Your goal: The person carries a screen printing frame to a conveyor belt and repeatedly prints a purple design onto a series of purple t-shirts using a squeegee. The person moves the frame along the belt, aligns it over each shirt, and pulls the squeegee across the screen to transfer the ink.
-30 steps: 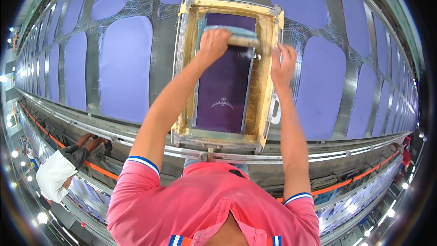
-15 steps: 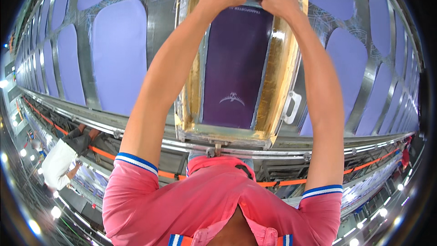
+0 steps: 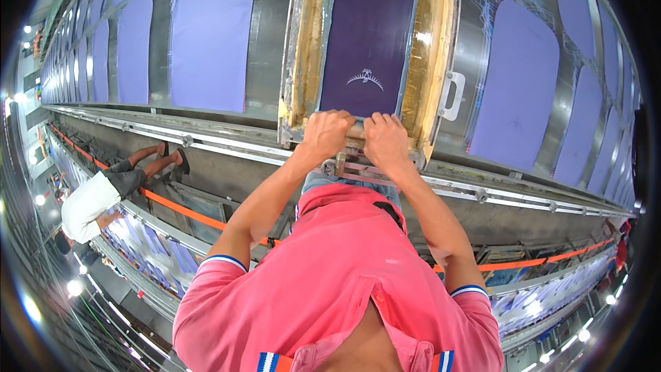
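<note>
My left hand (image 3: 326, 136) and my right hand (image 3: 387, 141) are closed side by side on the grip of a squeegee (image 3: 356, 130). Most of that tool is hidden under my fingers. It sits at the near end of a screen printing frame (image 3: 305, 62), whose wooden sides carry yellowish tape. Inside the frame, a dark purple mesh window (image 3: 368, 34) shows a small pale emblem near my hands and a line of lettering farther off. A white handle (image 3: 452, 96) sticks out from the frame's right side.
Lavender fabric panels (image 3: 213, 34) lie in rows on the long metal table (image 3: 268, 48) to both sides. A metal rail (image 3: 234, 149) runs along its near edge. An orange strip (image 3: 182, 210) crosses behind me. Another person (image 3: 93, 203) in a white top stands at the left.
Both hands have come from the frame's far end to its near end, drawing the squeegee toward me. My elbows are now bent, and the view has shifted.
</note>
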`<state>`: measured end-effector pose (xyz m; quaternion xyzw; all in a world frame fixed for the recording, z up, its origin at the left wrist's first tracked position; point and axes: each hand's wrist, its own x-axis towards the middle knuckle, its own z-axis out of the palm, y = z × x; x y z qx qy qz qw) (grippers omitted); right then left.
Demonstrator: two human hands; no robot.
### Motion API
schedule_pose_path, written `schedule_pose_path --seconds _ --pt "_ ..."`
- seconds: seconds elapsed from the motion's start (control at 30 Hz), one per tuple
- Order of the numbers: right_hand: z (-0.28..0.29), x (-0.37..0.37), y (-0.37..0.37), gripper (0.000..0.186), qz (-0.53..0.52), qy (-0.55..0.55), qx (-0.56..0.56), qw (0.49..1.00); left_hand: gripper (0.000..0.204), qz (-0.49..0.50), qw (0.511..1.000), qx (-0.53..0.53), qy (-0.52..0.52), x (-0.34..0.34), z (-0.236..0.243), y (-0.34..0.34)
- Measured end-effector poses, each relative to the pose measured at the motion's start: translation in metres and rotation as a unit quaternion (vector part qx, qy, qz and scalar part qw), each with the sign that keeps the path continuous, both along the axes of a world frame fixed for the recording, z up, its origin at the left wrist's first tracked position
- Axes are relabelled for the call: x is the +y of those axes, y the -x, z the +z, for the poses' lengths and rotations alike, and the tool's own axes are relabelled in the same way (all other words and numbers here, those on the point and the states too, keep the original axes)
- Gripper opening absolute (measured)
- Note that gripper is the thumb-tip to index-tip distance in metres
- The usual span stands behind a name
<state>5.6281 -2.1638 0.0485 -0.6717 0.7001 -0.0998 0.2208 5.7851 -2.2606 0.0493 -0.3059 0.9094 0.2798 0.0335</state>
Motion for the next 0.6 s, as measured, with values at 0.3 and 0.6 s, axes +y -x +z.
schedule_pose_path --seconds 0.3,0.6 --pt "0.007 -0.158 0.103 0.012 -0.034 -0.001 0.077 0.996 0.027 -0.021 0.996 -0.043 0.079 -0.164 -0.001 0.109" --pt "-0.001 -0.363 0.246 0.029 -0.040 -0.029 0.131 0.990 0.019 -0.002 0.990 -0.043 0.135 -0.364 -0.006 0.253"
